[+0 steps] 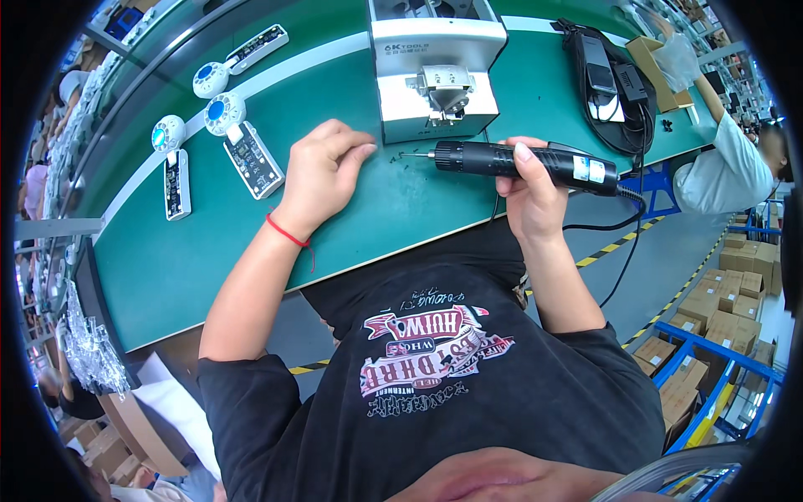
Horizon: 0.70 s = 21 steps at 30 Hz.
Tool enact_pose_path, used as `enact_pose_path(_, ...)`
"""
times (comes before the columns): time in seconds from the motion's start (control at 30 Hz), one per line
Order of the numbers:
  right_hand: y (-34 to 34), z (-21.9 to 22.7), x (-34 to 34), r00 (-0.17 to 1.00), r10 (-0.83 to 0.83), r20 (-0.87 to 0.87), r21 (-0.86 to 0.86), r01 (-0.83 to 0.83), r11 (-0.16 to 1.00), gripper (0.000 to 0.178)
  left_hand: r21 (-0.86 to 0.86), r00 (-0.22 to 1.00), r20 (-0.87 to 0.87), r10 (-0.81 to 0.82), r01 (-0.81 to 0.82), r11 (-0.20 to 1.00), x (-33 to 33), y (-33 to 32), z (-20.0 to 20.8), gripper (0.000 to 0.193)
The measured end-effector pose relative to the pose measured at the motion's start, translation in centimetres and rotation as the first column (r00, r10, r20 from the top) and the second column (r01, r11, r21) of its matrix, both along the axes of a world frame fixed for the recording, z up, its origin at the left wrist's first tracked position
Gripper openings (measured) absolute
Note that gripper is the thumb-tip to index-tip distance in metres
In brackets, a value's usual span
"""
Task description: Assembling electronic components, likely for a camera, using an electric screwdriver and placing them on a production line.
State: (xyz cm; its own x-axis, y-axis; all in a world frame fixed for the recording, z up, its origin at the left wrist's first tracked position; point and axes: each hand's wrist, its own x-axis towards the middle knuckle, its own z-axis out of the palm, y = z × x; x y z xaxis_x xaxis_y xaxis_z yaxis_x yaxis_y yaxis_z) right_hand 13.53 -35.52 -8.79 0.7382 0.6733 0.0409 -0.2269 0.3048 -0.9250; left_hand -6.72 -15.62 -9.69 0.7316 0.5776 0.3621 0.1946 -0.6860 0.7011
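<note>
My right hand (pixel 535 197) is wrapped around a black electric screwdriver (pixel 481 157), held level with its thin bit pointing left. Under and around the bit lie several tiny dark screws (pixel 416 157) on the green mat. My left hand (pixel 324 174), with a red string at the wrist, is closed in a pinch just left of the screws; whatever the fingertips may hold is hidden or too small to see. Beyond both hands stands a silver and black screw feeder (pixel 439 84). To the left lie white handheld devices with round blue-centred heads and exposed circuit boards, the nearest device (pixel 253 161) beside my left hand.
Two similar devices, one at the far left (pixel 173 184) and one at the back (pixel 255 50), rest on the bench (pixel 335 251). A black pouch (pixel 615 130) with black equipment lies at the right, near an open carton (pixel 652 71). A co-worker (pixel 728 167) reaches in there. The screwdriver's cable (pixel 631 201) hangs off the bench edge.
</note>
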Motion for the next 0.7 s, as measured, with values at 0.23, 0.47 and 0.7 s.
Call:
enact_pose_path(0.23, -0.3, 3.4, 0.8, 0.998, 0.0, -0.058, 0.11, 0.006, 0.994, 0.027, -0.016, 1.0, -0.003, -0.025, 0.025, 1.0, -0.1, -0.1, 0.2, 0.01)
enact_pose_path(0.47, 2.9, 9.1, 3.5, 0.962, -0.207, 0.176, 0.39, 0.125, 0.912, 0.03, 0.233, 0.994, -0.05, -0.094, 0.103, 0.967, 0.8, -1.6, 0.3, 0.01)
enact_pose_path(0.7, 3.1, 9.0, 4.5, 0.821, -0.317, 0.475, 0.23, 0.232, 0.945, 0.033, 0.331, 0.99, -0.099, -0.105, 0.132, 0.934, 1.1, -1.4, -0.6, 0.016)
